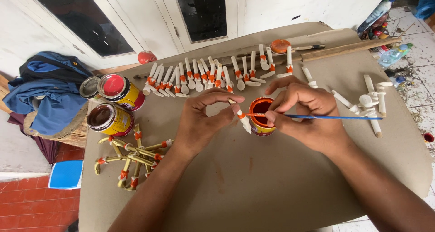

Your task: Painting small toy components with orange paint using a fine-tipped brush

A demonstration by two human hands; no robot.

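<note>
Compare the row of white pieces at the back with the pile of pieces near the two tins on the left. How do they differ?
The row of white pieces is pale and lies side by side in a line; the yellow pile is gold-coloured and lies crossed in a heap. The row is behind the hands, the pile beside the tins. Both carry orange bands.

Three small paint tins carry wrapped labels. At the left of the frame, the tin with red paint (118, 90) lies tilted, its side label yellow and red. Just below it, the tin with dark brown paint (108, 119) leans the same way, with a yellow label too. In the middle of the frame, the small tin of orange paint (261, 115) stands on the cardboard sheet (272, 177); its label is yellow with a dark patch. At the upper right edge, a clear plastic bottle (392, 55) lies on the floor.
</note>
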